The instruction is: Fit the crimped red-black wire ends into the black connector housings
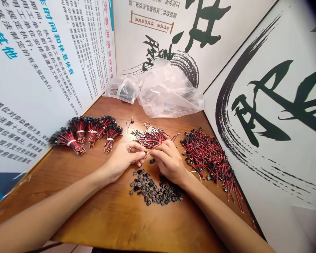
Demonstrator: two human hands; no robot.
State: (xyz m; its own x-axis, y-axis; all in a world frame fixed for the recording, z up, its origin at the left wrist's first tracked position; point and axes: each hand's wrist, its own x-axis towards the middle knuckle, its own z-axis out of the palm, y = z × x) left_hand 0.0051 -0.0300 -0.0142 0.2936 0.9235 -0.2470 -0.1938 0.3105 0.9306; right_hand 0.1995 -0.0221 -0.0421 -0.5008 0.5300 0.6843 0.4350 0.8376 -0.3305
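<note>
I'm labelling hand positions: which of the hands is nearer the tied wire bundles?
Left. The left hand is just right of the tied wire bundles; the right hand is farther right.

The wires [152, 136] are red and black, the connectors [160, 197] black.

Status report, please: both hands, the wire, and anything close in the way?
Left hand pinching small dark piece. Right hand gripping red wire, running toward left hand. Nearest clutter: pile of black parts, close to right hand.
</note>
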